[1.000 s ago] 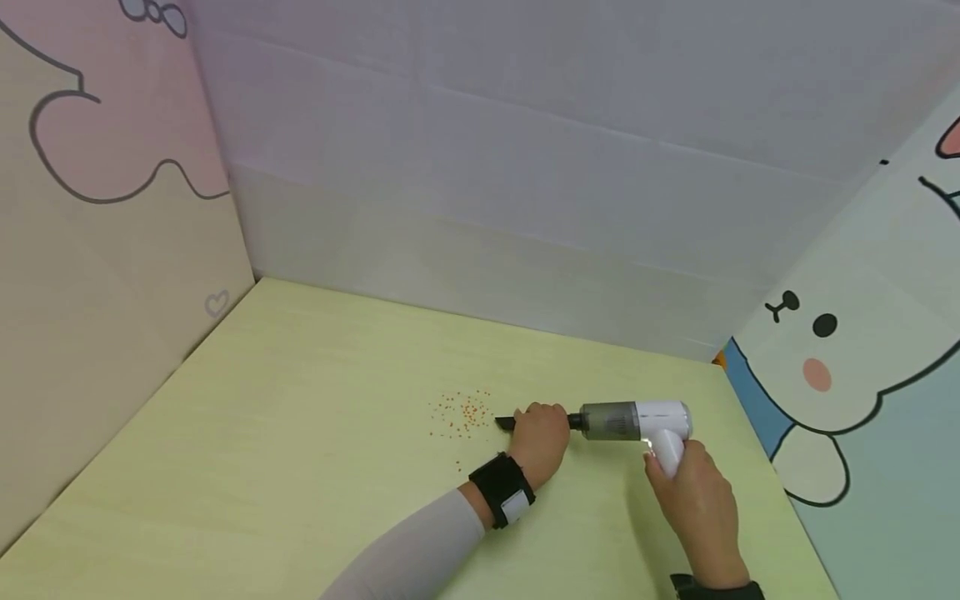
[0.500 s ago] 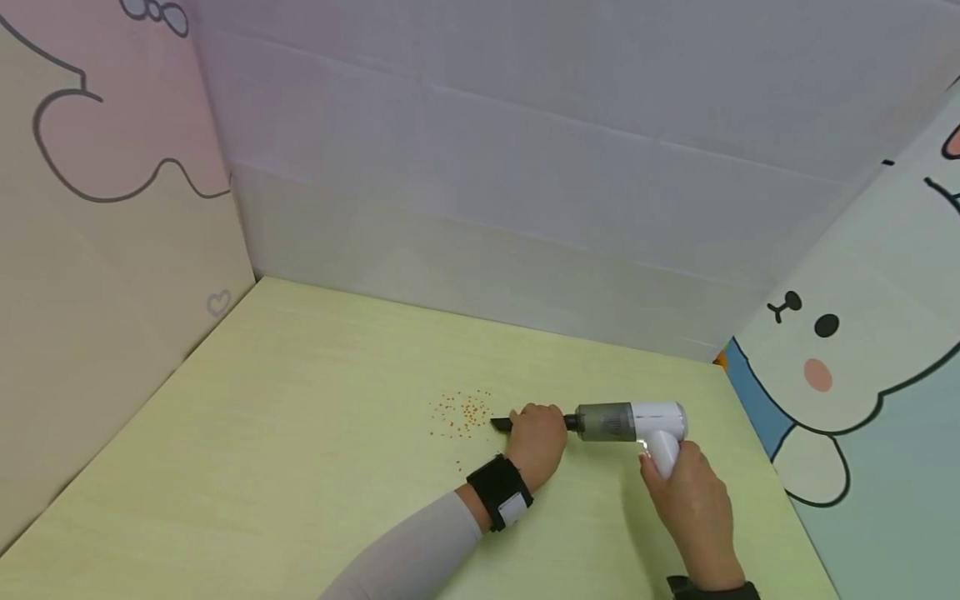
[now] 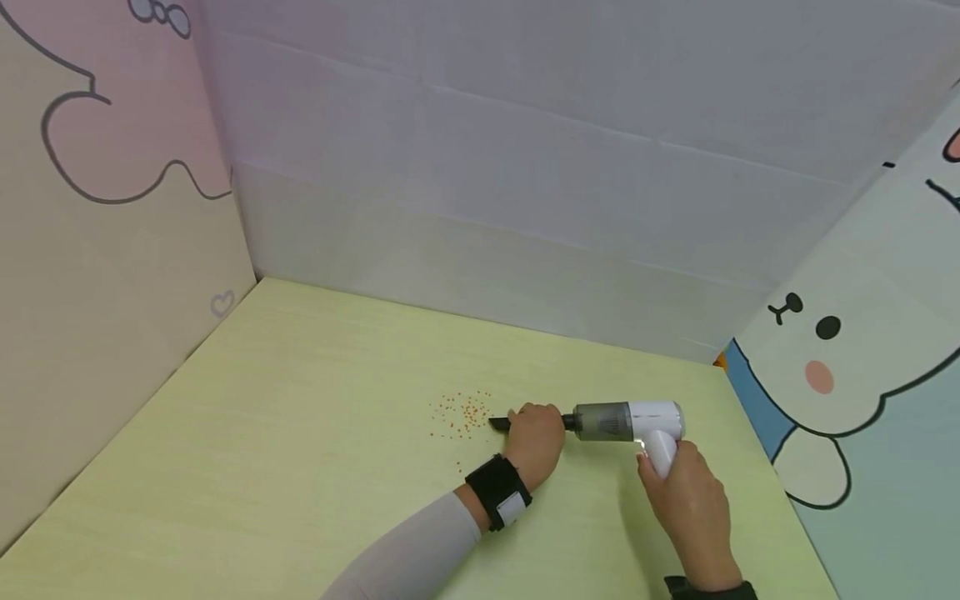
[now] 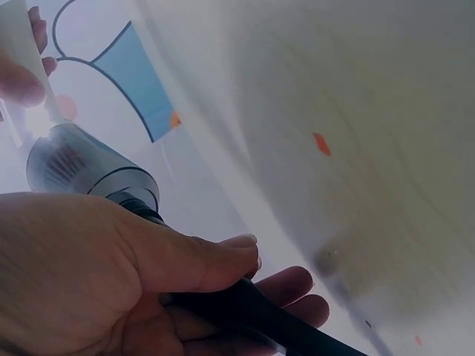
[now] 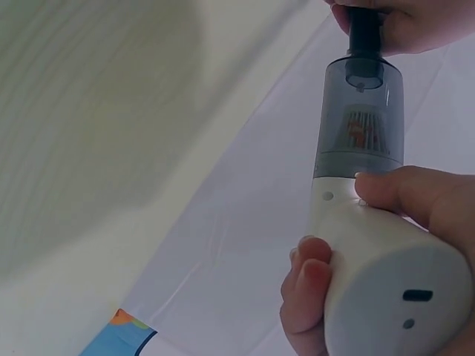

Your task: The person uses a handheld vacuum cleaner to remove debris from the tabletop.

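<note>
A white handheld vacuum cleaner (image 3: pixel 654 415) with a see-through grey dust cup (image 3: pixel 603 422) is held level over the table, its black nozzle (image 3: pixel 498 424) pointing left. My right hand (image 3: pixel 693 504) grips its handle, the thumb near a small glowing light. Around the nozzle curl the fingers of my left hand (image 3: pixel 534 446); the left wrist view shows its thumb (image 4: pixel 200 263) pressed along the black tube. Small orange crumbs (image 3: pixel 472 410) lie scattered just left of the nozzle tip. In the right wrist view, orange bits (image 5: pixel 359 133) show on the filter inside the cup.
The pale yellow tabletop (image 3: pixel 300 417) spreads around the hands. A grey-white wall (image 3: pixel 487 192) stands behind it. Cartoon-printed panels (image 3: pixel 847 367) close off the right side, and a pink and beige panel (image 3: pixel 127 250) the left.
Both hands and the vacuum cleaner have shifted slightly left, bringing the nozzle tip closer to the crumbs. The scattered crumbs look much the same.
</note>
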A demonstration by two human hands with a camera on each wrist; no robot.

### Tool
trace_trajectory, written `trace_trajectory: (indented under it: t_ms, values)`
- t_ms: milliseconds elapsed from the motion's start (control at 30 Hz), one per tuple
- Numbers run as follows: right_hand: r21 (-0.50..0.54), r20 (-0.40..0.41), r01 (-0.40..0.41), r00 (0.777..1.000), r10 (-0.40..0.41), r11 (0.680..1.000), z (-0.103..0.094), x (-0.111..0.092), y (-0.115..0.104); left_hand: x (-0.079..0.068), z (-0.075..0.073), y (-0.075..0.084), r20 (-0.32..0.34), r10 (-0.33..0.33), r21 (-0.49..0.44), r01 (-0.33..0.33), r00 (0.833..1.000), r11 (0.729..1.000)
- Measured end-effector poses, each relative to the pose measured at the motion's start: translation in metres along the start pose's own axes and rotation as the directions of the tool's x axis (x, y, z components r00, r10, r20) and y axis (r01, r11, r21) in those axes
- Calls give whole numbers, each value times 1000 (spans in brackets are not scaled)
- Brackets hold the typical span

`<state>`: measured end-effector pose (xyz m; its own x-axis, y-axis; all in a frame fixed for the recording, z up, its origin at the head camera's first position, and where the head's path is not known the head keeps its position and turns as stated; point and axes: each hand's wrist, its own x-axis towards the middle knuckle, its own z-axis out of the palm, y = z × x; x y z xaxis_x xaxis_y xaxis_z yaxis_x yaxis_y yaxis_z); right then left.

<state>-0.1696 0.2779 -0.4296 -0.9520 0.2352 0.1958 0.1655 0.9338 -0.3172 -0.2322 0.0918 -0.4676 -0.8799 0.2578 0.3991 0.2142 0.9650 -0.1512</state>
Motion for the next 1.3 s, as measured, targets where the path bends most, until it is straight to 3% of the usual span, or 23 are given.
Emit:
trace_trajectory:
  t_ms: [267, 600, 767, 1000, 1300]
  values:
    - [-1, -36, -7, 999, 7, 1000, -5, 3, 8, 2, 2, 6, -75, 25, 6, -25, 997, 1000]
    - [9, -98, 41, 994, -40, 999, -3, 8, 6, 12, 10, 5, -87, 22, 17, -21, 996, 1000]
    - [5, -82, 40, 996, -40, 999, 0, 10, 2, 12, 12, 1, -114, 21, 30, -18, 993, 999]
    - [-1, -42, 10, 999, -11, 1000, 2, 14, -6, 16, 14, -5, -75, 29, 43, -26, 997, 999]
    - [-8, -51, 14, 999, -15, 1000, 4, 17, -10, 23, 12, -8, 11, 17, 7, -17, 1000, 1000]
